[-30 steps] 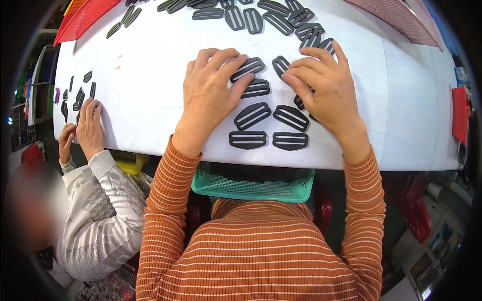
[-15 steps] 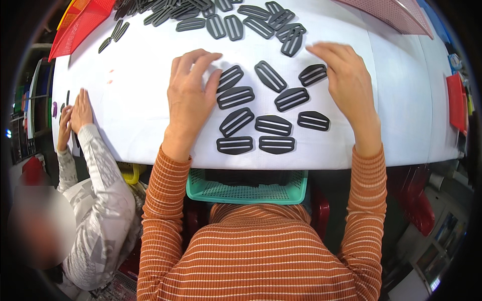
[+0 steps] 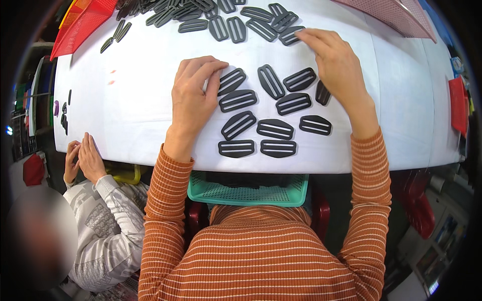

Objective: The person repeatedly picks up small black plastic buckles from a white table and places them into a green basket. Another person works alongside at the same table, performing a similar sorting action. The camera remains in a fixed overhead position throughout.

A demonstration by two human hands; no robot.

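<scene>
Black plastic slide buckles [image 3: 275, 129], each with long slots, lie flat in a loose group between my hands. My left hand [image 3: 195, 95] hovers at the group's left side, fingers curved and thumb apart from the index finger, beside the upper left buckle [image 3: 232, 81]. It appears to hold nothing. Stretched to the edge of the far pile, my right hand [image 3: 339, 65] has its fingertips closed on the end of a slide buckle [image 3: 290, 35]. Below its palm, another buckle [image 3: 322, 94] is partly covered by the hand.
A heap of black buckles [image 3: 188, 11] spreads along the far side. Red [image 3: 80, 27] and pink [image 3: 389, 15] baskets stand at the back corners. A green basket [image 3: 246, 198] sits at my lap, below the table edge. At left, a co-worker's hands [image 3: 85, 159] are near the table edge.
My right hand has moved up and left to the pile's edge. One buckle from there now lies in the near group, and another there has shifted right. The co-worker's hands have drawn back toward the table edge.
</scene>
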